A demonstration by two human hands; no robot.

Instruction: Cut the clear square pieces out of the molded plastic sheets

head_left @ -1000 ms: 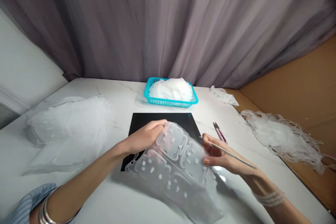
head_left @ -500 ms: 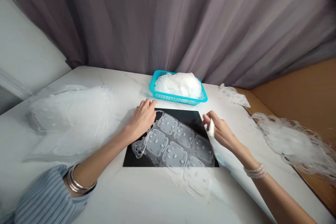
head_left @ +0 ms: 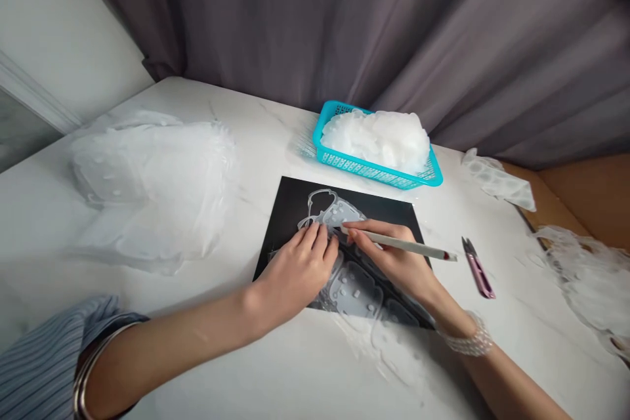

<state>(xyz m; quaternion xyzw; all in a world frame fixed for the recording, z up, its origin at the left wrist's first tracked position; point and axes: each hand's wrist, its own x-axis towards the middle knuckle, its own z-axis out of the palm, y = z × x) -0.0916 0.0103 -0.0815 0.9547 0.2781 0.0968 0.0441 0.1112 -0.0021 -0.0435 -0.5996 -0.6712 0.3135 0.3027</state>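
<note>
A translucent, milky plastic-like sheet with rounded panels and small raised knobs [head_left: 355, 290] lies over a black mat [head_left: 290, 207], its near end reaching past the mat's front edge. My left hand [head_left: 300, 272] bends its fingers together onto the sheet's left part; its thumb is hidden. In my right hand [head_left: 398, 256] is a slim whitish pen-like tool [head_left: 413, 246] with a dark red end, held in a pinch. Its tip is beside my left fingertips, near the sheet's upper panel. A thin loop of trim [head_left: 322, 191] sticks up beyond my fingers.
A turquoise basket [head_left: 364, 172] full of white translucent pieces stands behind the mat. Pink-handled thread snips [head_left: 478, 269] lie to the right. A pile of translucent sheets [head_left: 162, 190] is at left. Scraps [head_left: 590, 275] gather at the right edge, beside a perforated strip [head_left: 497, 177].
Both hands have come together over the sheet; the right moved inward and now points the tool at it. The view has shifted left. The thread snips now show at right.
</note>
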